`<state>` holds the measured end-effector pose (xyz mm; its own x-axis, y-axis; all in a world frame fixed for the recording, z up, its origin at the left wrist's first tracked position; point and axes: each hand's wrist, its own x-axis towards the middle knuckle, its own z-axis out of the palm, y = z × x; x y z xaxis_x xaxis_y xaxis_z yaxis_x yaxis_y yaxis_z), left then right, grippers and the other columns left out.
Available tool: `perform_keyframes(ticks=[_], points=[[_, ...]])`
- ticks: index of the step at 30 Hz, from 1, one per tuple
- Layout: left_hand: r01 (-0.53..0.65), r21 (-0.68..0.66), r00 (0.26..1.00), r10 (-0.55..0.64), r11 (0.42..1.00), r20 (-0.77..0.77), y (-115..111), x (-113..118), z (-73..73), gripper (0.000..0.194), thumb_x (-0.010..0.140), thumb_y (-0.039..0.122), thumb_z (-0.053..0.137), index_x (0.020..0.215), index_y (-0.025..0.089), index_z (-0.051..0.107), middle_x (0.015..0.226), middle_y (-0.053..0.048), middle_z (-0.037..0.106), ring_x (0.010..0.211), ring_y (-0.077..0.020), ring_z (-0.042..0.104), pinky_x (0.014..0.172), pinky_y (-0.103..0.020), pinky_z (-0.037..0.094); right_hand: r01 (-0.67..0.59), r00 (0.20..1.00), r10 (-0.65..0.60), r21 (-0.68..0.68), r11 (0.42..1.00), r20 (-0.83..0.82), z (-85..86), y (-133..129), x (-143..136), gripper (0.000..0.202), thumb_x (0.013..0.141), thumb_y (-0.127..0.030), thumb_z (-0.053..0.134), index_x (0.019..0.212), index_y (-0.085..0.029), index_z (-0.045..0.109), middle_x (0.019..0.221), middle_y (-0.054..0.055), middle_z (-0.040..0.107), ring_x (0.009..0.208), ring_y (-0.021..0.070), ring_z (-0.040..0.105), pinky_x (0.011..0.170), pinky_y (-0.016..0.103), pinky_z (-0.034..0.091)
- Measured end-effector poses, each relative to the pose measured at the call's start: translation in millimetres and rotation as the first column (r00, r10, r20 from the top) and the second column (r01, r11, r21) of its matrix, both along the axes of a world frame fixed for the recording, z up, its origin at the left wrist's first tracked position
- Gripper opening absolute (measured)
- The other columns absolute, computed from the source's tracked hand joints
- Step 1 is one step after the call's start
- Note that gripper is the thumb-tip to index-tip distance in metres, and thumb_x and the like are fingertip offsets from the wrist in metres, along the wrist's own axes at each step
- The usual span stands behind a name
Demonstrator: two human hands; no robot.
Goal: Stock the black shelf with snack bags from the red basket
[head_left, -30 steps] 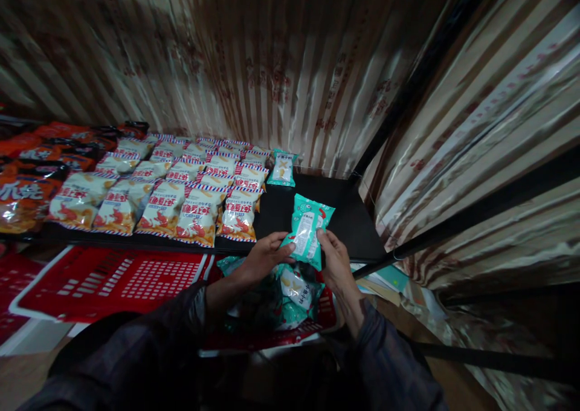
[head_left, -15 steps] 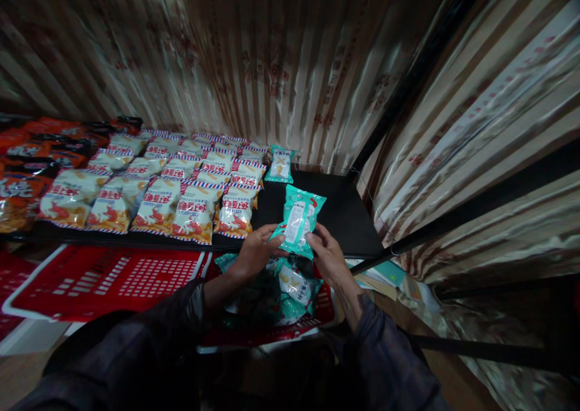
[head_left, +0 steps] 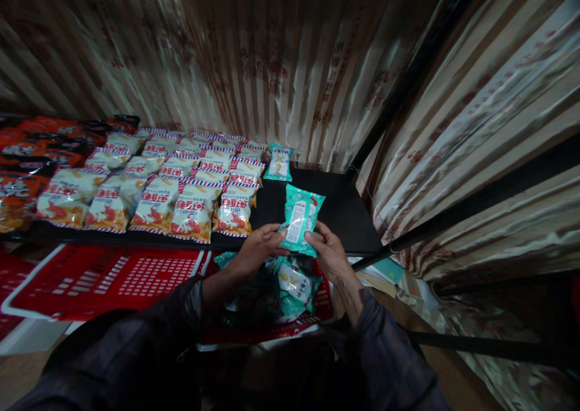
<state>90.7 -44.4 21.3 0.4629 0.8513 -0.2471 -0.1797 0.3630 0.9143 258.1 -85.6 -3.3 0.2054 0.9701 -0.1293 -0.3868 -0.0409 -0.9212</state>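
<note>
Between my two hands is a teal snack bag (head_left: 299,213), its printed text panel turned up toward me. My left hand (head_left: 259,251) grips its lower left corner, thumb on top. My right hand (head_left: 330,249) pinches the lower right side, with the thumb on the front. The bag is held above the front edge of a black shelf (head_left: 348,217). Below my hands, a red basket (head_left: 324,305) holds several more teal bags (head_left: 294,287). Another teal bag (head_left: 279,162) rests at the back of the shelf.
Rows of white snack bags (head_left: 156,199) with striped edges fill the shelf's middle, and orange-black bags (head_left: 49,139) lie at the left. A second red basket (head_left: 149,278) is below. Black frame bars (head_left: 475,193) slant across the right, before a pleated curtain (head_left: 281,66).
The bag in my hands has turned slightly more upright, and my left fingers have shifted a little along its edge. The rest of the scene looks nearly the same.
</note>
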Motion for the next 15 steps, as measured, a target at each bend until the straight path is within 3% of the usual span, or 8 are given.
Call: perform_keyframes(ticks=[6, 15], points=[[0.004, 0.021, 0.999, -0.003, 1.000, -0.033, -0.5, -0.5, 0.7, 0.041, 0.069, 0.043, 0.076, 0.096, 0.015, 0.066, 0.086, -0.006, 0.071, 0.076, -0.0186, 0.066, 0.058, -0.026, 0.052, -0.040, 0.999, 0.040, 0.002, 0.999, 0.007, 2.2, -2.4, -0.7, 0.061, 0.059, -0.040, 0.085, 0.114, -0.023, 0.062, 0.085, 0.001, 0.077, 0.079, 0.0231, 0.072, 0.076, 0.035, 0.056], [-0.008, 0.059, 0.999, 0.010, 0.998, -0.032, 0.9, 1.8, -1.9, 0.044, 0.066, 0.043, 0.076, 0.098, 0.016, 0.065, 0.077, -0.002, 0.068, 0.065, -0.0145, 0.060, 0.052, -0.023, 0.044, -0.021, 1.000, 0.021, 0.013, 1.000, 0.013, 0.1, 0.1, -3.1, 0.064, 0.062, -0.043, 0.083, 0.118, -0.022, 0.060, 0.086, 0.002, 0.076, 0.079, 0.0221, 0.072, 0.076, 0.034, 0.055]])
